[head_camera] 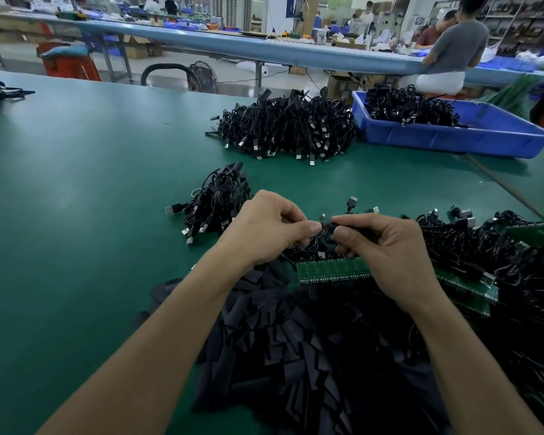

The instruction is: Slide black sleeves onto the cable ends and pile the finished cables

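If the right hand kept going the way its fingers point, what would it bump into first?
Likely the cable end pinched between both hands, then the left hand; the right hand points left at them. Depth is unclear.

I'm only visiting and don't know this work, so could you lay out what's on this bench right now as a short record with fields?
left hand: pinches a cable end
right hand: pinches a small black piece, likely a sleeve, against that end
loose sleeves: heap nearest the person
small cable pile: left of the hands
large cable pile: farther back
blue bin: far right, holds more cables
green boards: lying beneath the right hand
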{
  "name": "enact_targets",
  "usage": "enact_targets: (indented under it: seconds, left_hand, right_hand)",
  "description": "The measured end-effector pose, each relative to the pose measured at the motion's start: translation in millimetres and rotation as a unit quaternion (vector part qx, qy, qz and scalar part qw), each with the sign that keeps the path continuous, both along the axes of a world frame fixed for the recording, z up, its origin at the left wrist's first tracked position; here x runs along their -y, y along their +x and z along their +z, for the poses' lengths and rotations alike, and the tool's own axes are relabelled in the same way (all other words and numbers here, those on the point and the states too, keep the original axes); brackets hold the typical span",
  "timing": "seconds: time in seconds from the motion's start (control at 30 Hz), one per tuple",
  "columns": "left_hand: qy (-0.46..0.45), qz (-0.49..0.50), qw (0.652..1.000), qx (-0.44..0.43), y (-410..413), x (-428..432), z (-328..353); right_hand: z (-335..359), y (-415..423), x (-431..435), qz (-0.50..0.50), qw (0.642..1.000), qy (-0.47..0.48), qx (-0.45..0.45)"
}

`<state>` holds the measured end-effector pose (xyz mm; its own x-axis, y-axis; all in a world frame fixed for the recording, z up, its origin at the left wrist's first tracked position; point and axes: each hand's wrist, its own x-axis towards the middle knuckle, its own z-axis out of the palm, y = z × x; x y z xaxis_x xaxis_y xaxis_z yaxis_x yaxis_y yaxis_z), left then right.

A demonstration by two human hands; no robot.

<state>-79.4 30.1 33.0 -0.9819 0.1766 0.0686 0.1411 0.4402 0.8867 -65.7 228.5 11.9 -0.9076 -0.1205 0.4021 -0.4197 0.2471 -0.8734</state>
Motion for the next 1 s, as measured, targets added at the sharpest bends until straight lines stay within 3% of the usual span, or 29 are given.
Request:
enact_targets:
  seconds: [0.73,1.0]
  left_hand:
    - [-0.073,-0.099,0.992,0.021,3.9,-7.8,-0.9]
    - [-0.041,-0.062,0.997,0.015,5.7,-10.6,-3.0]
  right_hand:
    - [-20.2,11.2,-2.7,-0.018,1.000,0.011,-0.004]
    - [-28.4,13.7,5.4,-0.176,0.979,-0.092,-0.042]
